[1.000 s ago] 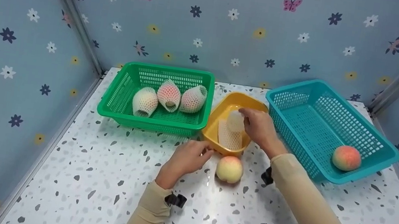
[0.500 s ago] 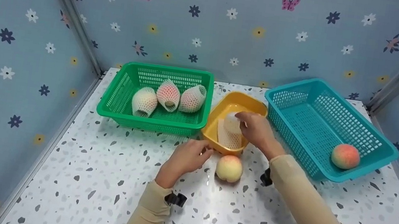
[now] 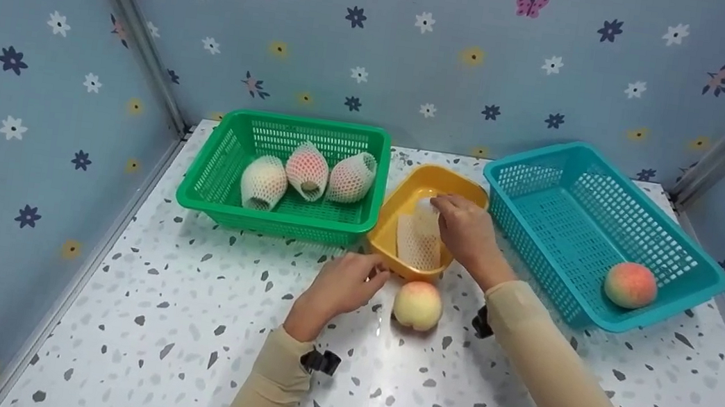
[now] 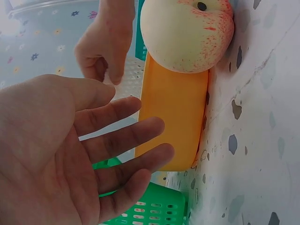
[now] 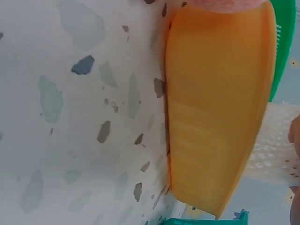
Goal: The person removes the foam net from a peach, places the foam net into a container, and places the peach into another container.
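My right hand [image 3: 469, 231] pinches a white foam fruit net [image 3: 427, 218] over the yellow tray [image 3: 390, 225]. Another flattened foam net [image 3: 418, 247] lies in that tray. In the right wrist view the pinched foam net [image 5: 274, 145] shows above the tray's rim, with only fingertips in sight. My left hand [image 3: 345, 282] is by the tray's near left corner, holding nothing; the left wrist view shows its fingers [image 4: 122, 140] spread and relaxed. A bare peach [image 3: 417, 306] sits on the table just in front of the tray, to the right of my left hand.
At the left, a green basket [image 3: 276, 218] holds three peaches in foam nets [image 3: 308, 172]. A teal basket [image 3: 543, 213] stands at the right with one bare peach [image 3: 630, 286] inside. Patterned walls [image 3: 383, 45] enclose the speckled table [image 3: 177, 333].
My right hand has shifted slightly while keeping the foam net over the tray. The left hand and the peaches stay where they were.
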Motion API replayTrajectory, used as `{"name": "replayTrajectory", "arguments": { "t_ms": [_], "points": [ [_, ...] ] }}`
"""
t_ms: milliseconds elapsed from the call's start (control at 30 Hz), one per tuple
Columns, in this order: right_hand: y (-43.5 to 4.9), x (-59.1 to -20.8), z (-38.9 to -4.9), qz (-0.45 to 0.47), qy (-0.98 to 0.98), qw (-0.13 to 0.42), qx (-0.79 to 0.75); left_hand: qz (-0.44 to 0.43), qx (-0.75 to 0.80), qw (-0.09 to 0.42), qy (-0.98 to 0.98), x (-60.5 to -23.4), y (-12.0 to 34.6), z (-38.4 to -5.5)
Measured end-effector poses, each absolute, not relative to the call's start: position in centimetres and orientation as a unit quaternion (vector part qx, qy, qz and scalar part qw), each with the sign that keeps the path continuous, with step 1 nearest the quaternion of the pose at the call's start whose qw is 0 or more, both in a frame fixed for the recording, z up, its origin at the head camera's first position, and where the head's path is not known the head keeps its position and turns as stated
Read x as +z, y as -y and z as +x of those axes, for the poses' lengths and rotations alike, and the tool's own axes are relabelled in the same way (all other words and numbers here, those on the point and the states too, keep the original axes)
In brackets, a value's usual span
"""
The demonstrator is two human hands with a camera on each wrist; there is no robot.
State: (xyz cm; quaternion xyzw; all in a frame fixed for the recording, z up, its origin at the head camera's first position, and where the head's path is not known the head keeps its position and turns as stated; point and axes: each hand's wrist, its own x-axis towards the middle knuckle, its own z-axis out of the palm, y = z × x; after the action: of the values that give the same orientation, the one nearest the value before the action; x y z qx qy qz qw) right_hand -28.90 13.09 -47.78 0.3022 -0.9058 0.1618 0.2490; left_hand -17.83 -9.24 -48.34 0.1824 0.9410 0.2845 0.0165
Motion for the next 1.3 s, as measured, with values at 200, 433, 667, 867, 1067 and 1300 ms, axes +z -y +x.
{"name": "replayTrajectory", "arguments": {
  "t_ms": [200, 433, 667, 867, 1067, 1300],
  "points": [
    [-13.3, -48.4, -28.6, 0.307, 0.923, 0.146, 0.181, 0.186, 0.278, 0.008, -0.942, -48.4, 9.1, -17.9],
    [-13.6, -47.3, -28.7, 0.248, 0.907, 0.266, 0.211, 0.182, 0.287, 0.019, -0.94, -48.3, 9.1, -18.0],
    [-12.6, -48.0, -28.2, 0.288, 0.906, 0.265, 0.16, 0.181, 0.286, 0.019, -0.941, -48.7, 9.3, -17.9],
    [-12.5, -48.8, -27.9, 0.325, 0.931, 0.062, 0.155, 0.184, 0.286, 0.015, -0.94, -48.9, 9.3, -18.0],
    [-12.3, -48.3, -27.8, 0.317, 0.932, -0.009, 0.174, 0.182, 0.286, 0.02, -0.941, -48.6, 9.3, -18.1],
    [-12.1, -48.6, -28.1, 0.284, 0.939, -0.063, 0.183, 0.177, 0.294, 0.022, -0.939, -48.5, 9.3, -18.1]
  ]
}}
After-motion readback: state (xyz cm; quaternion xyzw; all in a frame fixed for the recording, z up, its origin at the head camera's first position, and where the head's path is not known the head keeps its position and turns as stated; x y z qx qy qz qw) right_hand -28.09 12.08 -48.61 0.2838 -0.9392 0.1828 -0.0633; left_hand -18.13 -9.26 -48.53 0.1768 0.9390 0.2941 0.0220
